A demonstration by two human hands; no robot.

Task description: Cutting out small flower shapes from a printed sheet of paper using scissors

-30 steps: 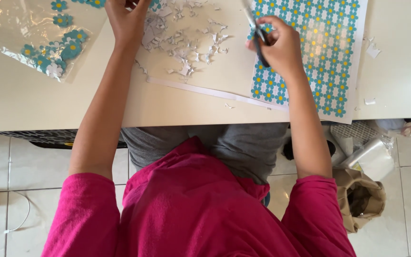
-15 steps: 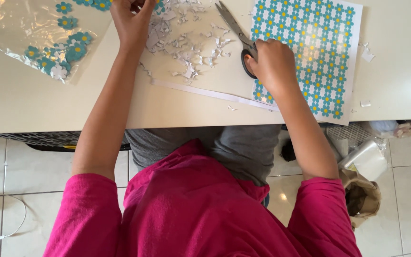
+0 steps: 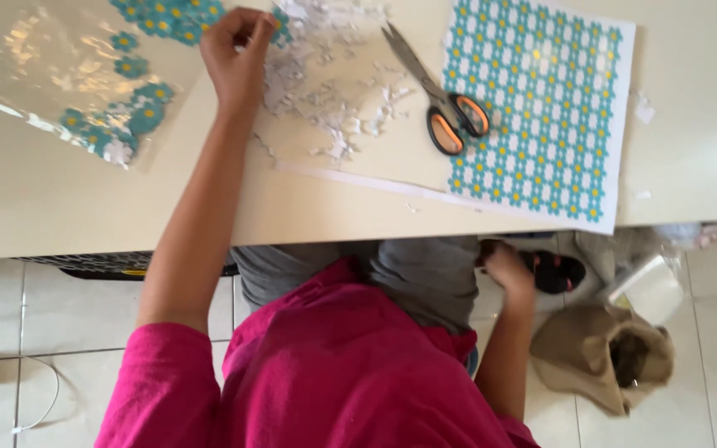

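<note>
Left hand (image 3: 238, 51) pinches a cut-out flower (image 3: 280, 26) above the paper scraps (image 3: 334, 91); scissors (image 3: 441, 104) lie on the flower sheet (image 3: 541, 108) (handles orange); right hand (image 3: 508, 267) hangs below the table (image 3: 60, 207), fingers loosely curled, holding nothing.

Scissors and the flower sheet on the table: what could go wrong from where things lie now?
The scissors lie unheld, handles on the flower sheet; tugging the sheet could drag them along. The sheet's lower corner overhangs the table edge, above where the right hand sits below the tabletop, so a knock coming up could shift it. The left hand pinches a small cut flower beside loose paper scraps, which may scatter or slide off.
</note>
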